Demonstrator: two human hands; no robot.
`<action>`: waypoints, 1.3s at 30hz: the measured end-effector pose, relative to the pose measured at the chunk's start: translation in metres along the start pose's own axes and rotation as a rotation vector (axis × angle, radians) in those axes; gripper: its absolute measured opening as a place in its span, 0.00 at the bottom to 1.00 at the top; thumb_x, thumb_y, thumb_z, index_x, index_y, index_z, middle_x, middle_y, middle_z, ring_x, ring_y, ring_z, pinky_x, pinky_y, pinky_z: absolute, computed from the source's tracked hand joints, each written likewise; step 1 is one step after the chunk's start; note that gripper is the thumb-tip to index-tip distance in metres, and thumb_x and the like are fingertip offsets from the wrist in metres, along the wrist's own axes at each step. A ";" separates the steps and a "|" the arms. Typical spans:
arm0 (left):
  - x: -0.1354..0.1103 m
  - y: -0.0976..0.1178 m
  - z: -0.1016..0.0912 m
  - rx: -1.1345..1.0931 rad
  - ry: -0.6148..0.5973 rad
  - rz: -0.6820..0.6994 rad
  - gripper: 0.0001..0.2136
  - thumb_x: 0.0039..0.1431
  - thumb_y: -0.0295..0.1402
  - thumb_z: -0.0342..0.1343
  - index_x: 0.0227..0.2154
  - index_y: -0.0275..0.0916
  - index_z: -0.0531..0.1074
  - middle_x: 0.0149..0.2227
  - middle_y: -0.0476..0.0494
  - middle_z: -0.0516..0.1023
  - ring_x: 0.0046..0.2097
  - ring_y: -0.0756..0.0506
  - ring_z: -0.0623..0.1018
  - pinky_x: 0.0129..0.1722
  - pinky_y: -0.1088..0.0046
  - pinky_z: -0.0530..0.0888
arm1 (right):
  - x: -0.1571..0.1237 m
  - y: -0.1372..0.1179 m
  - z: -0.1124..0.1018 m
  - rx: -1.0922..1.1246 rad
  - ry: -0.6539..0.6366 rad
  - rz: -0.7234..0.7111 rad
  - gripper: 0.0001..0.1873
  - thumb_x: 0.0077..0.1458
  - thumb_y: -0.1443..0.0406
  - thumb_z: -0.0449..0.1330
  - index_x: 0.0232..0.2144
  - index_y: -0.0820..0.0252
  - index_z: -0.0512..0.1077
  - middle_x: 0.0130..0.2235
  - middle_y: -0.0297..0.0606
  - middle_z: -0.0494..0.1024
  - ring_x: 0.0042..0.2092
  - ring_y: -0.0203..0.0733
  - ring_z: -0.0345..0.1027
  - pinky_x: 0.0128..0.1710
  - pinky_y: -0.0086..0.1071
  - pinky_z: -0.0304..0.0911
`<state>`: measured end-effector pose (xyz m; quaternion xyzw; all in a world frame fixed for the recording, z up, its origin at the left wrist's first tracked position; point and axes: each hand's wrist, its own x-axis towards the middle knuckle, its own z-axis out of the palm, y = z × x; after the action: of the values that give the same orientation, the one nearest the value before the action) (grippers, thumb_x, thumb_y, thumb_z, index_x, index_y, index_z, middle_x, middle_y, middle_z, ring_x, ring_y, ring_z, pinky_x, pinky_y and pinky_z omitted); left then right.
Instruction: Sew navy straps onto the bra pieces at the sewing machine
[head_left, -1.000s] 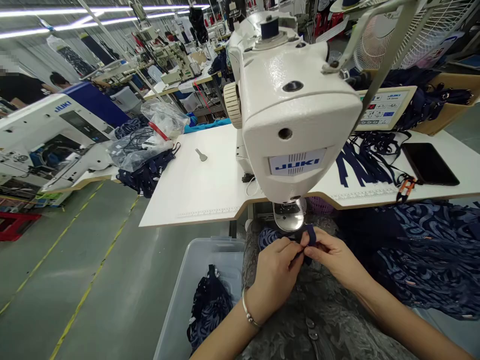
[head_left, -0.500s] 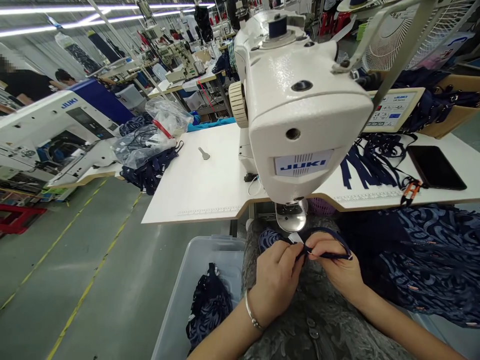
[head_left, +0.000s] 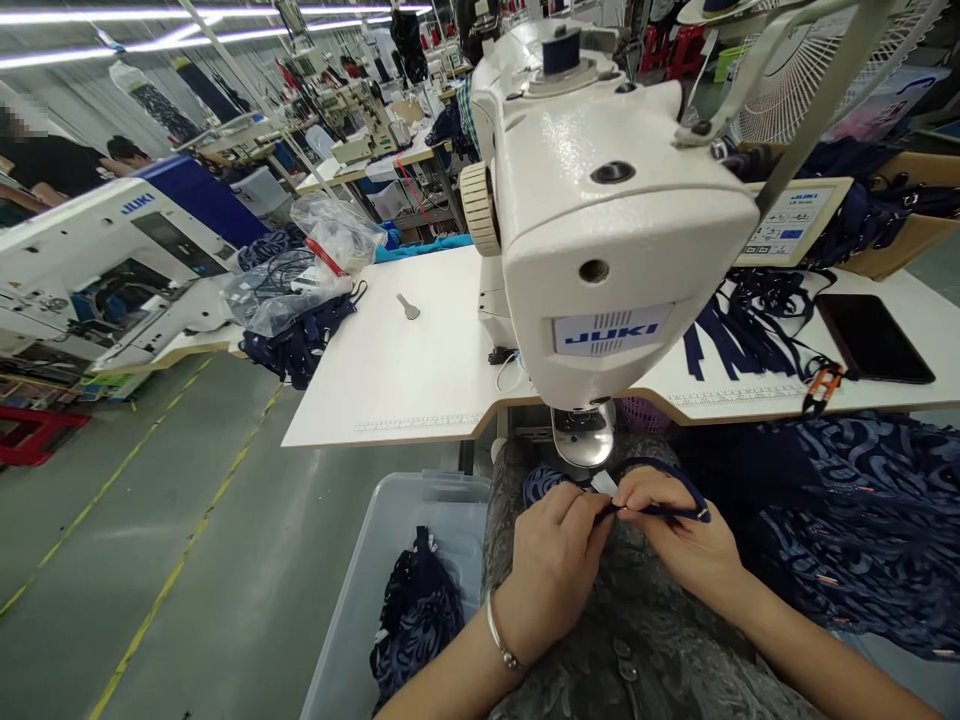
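Note:
Just below the head of a white JUKI sewing machine [head_left: 600,230], both my hands meet over my lap. My left hand [head_left: 553,565], with a silver bracelet at the wrist, pinches a thin dark navy strap [head_left: 660,490] together with a small white tag. My right hand [head_left: 675,535] pinches the same strap from the other side; the strap loops up and over that hand. A patterned navy fabric piece [head_left: 541,482] lies beside my left fingers under the presser foot area.
The white work table [head_left: 405,370] holds a plastic bag of parts [head_left: 300,270], navy straps [head_left: 735,335], a dark phone [head_left: 874,338], orange snips [head_left: 821,385] and a control panel [head_left: 787,222]. A grey bin [head_left: 390,560] with navy fabric stands lower left. A patterned navy fabric heap [head_left: 862,510] lies right.
The strap, bunched between my fingertips a second ago, has been drawn out into a loop over my right hand. Both hands stay pinched together below the machine.

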<state>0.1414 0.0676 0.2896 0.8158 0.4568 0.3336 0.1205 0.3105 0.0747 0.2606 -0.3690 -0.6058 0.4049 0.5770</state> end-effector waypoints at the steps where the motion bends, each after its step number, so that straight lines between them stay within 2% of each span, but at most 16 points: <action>1: 0.000 0.000 -0.001 -0.020 -0.019 -0.024 0.06 0.68 0.32 0.49 0.38 0.39 0.70 0.33 0.47 0.74 0.32 0.48 0.74 0.29 0.75 0.70 | 0.001 -0.002 -0.002 -0.029 -0.021 0.031 0.07 0.57 0.70 0.63 0.33 0.50 0.73 0.34 0.33 0.76 0.38 0.42 0.72 0.40 0.33 0.68; 4: 0.006 0.002 -0.008 -0.064 -0.103 -0.105 0.07 0.68 0.34 0.50 0.36 0.40 0.70 0.31 0.49 0.71 0.30 0.49 0.73 0.27 0.76 0.68 | 0.011 -0.012 -0.008 -0.130 -0.098 0.177 0.02 0.59 0.65 0.61 0.32 0.52 0.72 0.34 0.34 0.76 0.38 0.42 0.72 0.38 0.32 0.67; 8: 0.021 -0.004 -0.020 -0.054 -0.172 -0.133 0.08 0.65 0.39 0.55 0.41 0.41 0.70 0.36 0.48 0.71 0.34 0.48 0.74 0.31 0.75 0.71 | 0.036 -0.021 -0.011 -0.243 -0.190 0.348 0.07 0.59 0.58 0.59 0.32 0.53 0.71 0.33 0.35 0.76 0.37 0.45 0.71 0.36 0.35 0.66; 10: 0.030 -0.011 -0.024 0.010 -0.125 -0.090 0.10 0.66 0.38 0.54 0.44 0.39 0.69 0.40 0.44 0.72 0.38 0.46 0.75 0.36 0.71 0.73 | 0.048 -0.020 -0.010 -0.296 -0.184 0.354 0.07 0.59 0.58 0.57 0.32 0.53 0.71 0.34 0.34 0.76 0.38 0.46 0.71 0.36 0.36 0.65; 13: 0.036 -0.022 -0.023 0.181 -0.034 0.026 0.09 0.69 0.31 0.47 0.47 0.37 0.68 0.46 0.38 0.73 0.47 0.43 0.73 0.47 0.65 0.71 | 0.061 -0.012 -0.004 -0.390 -0.152 0.271 0.05 0.60 0.60 0.56 0.33 0.52 0.71 0.35 0.34 0.77 0.40 0.48 0.69 0.39 0.39 0.63; 17: 0.029 -0.033 -0.015 0.327 -0.003 0.268 0.15 0.70 0.26 0.42 0.55 0.37 0.67 0.53 0.38 0.73 0.54 0.43 0.70 0.55 0.63 0.64 | 0.065 -0.002 0.001 -0.449 -0.151 0.172 0.05 0.61 0.62 0.55 0.34 0.52 0.70 0.36 0.36 0.76 0.41 0.49 0.68 0.42 0.42 0.61; 20: 0.019 -0.035 -0.007 0.359 -0.031 0.363 0.17 0.69 0.24 0.40 0.57 0.33 0.65 0.56 0.37 0.72 0.58 0.44 0.68 0.55 0.65 0.62 | 0.065 0.004 0.001 -0.363 -0.125 0.240 0.04 0.61 0.62 0.55 0.39 0.53 0.67 0.38 0.37 0.72 0.38 0.45 0.67 0.39 0.39 0.64; 23: 0.013 -0.034 -0.002 0.392 -0.027 0.319 0.20 0.67 0.21 0.41 0.59 0.34 0.63 0.58 0.38 0.71 0.61 0.44 0.66 0.56 0.64 0.60 | 0.067 0.009 -0.002 -0.287 -0.088 0.383 0.13 0.58 0.59 0.59 0.44 0.54 0.64 0.35 0.35 0.67 0.34 0.44 0.65 0.34 0.38 0.65; 26: 0.012 -0.032 0.000 0.411 -0.028 0.296 0.19 0.66 0.22 0.46 0.58 0.37 0.65 0.56 0.40 0.73 0.60 0.44 0.68 0.55 0.64 0.61 | 0.071 0.010 -0.007 -0.256 -0.159 0.472 0.16 0.59 0.55 0.58 0.44 0.55 0.63 0.34 0.35 0.68 0.36 0.45 0.65 0.35 0.38 0.65; 30: 0.015 -0.029 -0.002 0.440 -0.059 0.267 0.17 0.66 0.26 0.49 0.56 0.40 0.68 0.55 0.42 0.73 0.59 0.43 0.69 0.51 0.65 0.64 | 0.081 0.007 -0.011 -0.307 -0.168 0.433 0.14 0.63 0.53 0.52 0.42 0.57 0.64 0.37 0.38 0.70 0.39 0.46 0.66 0.39 0.40 0.63; 36: 0.016 -0.027 -0.001 0.469 -0.076 0.262 0.17 0.66 0.27 0.50 0.56 0.40 0.67 0.57 0.43 0.71 0.60 0.43 0.67 0.51 0.64 0.63 | 0.090 0.006 -0.017 -0.351 -0.243 0.295 0.10 0.64 0.56 0.51 0.40 0.56 0.65 0.35 0.37 0.71 0.40 0.47 0.66 0.41 0.39 0.62; 39: 0.017 -0.026 0.000 0.469 -0.070 0.252 0.17 0.66 0.28 0.51 0.57 0.40 0.67 0.57 0.43 0.71 0.60 0.43 0.67 0.51 0.63 0.62 | 0.091 0.011 -0.018 -0.344 -0.207 0.259 0.11 0.64 0.56 0.50 0.40 0.56 0.65 0.36 0.37 0.71 0.39 0.46 0.65 0.40 0.38 0.62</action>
<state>0.1307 0.0956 0.2838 0.8829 0.4119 0.2026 -0.0987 0.3227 0.1638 0.2874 -0.4931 -0.6694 0.4019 0.3836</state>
